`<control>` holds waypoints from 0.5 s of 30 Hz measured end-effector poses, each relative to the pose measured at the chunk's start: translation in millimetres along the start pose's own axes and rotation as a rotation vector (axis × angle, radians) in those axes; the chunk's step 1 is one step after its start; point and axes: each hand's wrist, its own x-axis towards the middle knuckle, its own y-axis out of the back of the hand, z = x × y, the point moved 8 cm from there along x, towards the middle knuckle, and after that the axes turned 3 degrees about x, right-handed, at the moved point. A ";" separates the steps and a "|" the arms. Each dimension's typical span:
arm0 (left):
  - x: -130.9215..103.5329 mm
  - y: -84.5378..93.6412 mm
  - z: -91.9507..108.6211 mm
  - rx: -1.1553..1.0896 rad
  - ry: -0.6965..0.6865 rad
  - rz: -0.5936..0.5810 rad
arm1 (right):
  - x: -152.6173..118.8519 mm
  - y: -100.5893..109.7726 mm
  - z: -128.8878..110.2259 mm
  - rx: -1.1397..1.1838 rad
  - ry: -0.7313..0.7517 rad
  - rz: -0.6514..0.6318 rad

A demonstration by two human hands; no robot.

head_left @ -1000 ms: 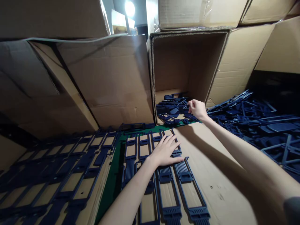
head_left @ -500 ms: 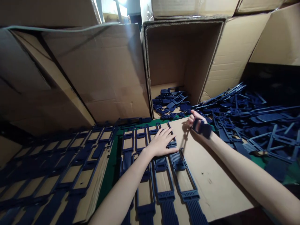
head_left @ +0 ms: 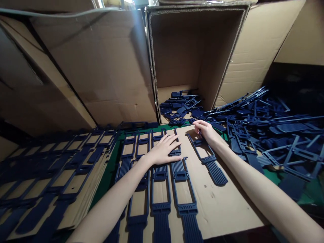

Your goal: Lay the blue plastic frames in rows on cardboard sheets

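Fingers of the left hand (head_left: 162, 150) spread flat over rows of dark blue plastic frames (head_left: 160, 189), low centre of the frame. The right hand (head_left: 204, 131), its fingers curled, pinches the upper end of a dark blue plastic frame with a ribbed tab (head_left: 216, 172), right of centre, over a tan cardboard sheet (head_left: 227, 209). An open brown cardboard box (head_left: 177, 57) stands upper centre.

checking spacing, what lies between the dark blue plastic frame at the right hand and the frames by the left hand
In the head view, bare brown cardboard separates the frame from the other frames by the left hand.
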 end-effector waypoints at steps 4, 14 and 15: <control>-0.1 -0.3 -0.8 -0.006 0.005 -0.010 | -5.4 2.1 -18.0 -0.469 0.139 -0.024; 0.5 -0.3 1.0 0.001 0.014 -0.020 | -35.5 -35.3 -35.2 -1.115 0.130 -0.369; 0.4 -0.5 1.0 0.003 0.013 -0.018 | -38.8 -40.5 -34.5 -1.101 0.123 -0.395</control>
